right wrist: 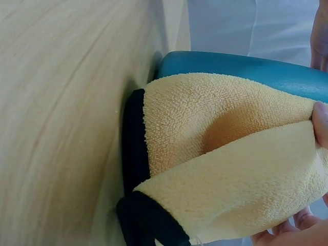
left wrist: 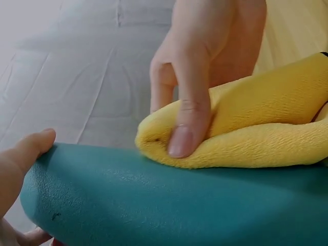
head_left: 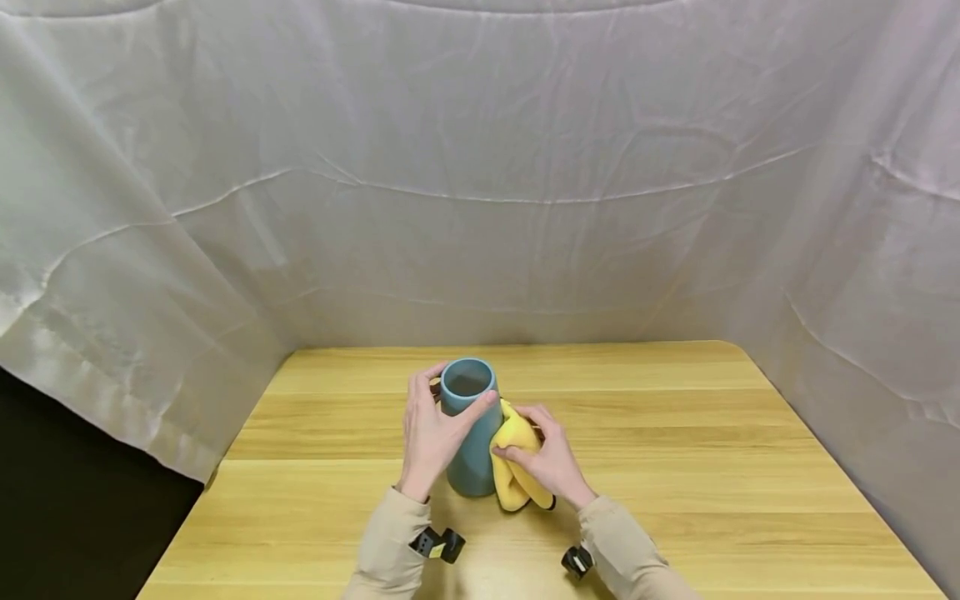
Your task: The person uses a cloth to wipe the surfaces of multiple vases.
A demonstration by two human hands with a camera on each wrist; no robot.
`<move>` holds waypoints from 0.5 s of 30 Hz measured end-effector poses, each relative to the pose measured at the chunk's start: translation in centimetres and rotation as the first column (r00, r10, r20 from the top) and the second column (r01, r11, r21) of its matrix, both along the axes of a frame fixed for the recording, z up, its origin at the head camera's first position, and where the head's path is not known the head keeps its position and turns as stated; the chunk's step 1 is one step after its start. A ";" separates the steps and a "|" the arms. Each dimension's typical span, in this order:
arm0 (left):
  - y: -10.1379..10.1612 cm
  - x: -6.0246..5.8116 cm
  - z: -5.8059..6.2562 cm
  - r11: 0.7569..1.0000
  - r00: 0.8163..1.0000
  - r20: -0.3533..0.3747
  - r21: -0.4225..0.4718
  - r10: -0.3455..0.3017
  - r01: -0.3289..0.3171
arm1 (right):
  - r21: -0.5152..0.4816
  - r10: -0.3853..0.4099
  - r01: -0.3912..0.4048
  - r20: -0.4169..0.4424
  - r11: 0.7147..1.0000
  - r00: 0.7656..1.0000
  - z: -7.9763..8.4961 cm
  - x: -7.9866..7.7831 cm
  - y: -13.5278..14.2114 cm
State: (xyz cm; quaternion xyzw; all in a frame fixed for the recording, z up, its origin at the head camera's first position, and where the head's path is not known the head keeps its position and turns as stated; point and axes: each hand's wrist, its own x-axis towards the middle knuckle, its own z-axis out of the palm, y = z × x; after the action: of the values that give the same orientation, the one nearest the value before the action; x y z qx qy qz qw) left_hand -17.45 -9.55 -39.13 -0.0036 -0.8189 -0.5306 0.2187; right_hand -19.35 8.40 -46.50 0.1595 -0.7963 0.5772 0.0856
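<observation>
A tall blue-teal vase (head_left: 471, 454) with an open round mouth stands upright on the wooden table. My left hand (head_left: 433, 433) grips it near the rim, thumb on the near side and fingers round the far left. Bunched against the vase's right side is a yellow cloth (head_left: 517, 442) with dark edging. My right hand (head_left: 551, 458) pinches this cloth between thumb and fingers. In the left wrist view the right thumb presses into the folded cloth (left wrist: 256, 123) beside the vase (left wrist: 128, 195). The cloth's lower end (right wrist: 230, 184) hangs down by the table in the right wrist view.
The wooden table (head_left: 675, 467) spreads out on both sides of the vase. Grey-white curtains (head_left: 487, 208) enclose the back and sides. A black area (head_left: 67, 492) lies beyond the table's left edge. Small black devices sit at both wrists.
</observation>
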 end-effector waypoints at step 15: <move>-3.3 -0.9 0.1 0.947 0.951 -0.044 0.088 -0.307 0.310 | 0.019 0.011 -0.011 0.036 1.000 0.999 -0.5 -0.1 0.0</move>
State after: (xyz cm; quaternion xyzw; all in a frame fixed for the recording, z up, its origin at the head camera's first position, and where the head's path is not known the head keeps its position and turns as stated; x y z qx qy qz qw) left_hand -18.32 -12.83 -39.07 -0.1292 -0.7791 -0.5961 0.1450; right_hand -19.49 8.40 -47.04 0.1544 -0.8024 0.5726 0.0667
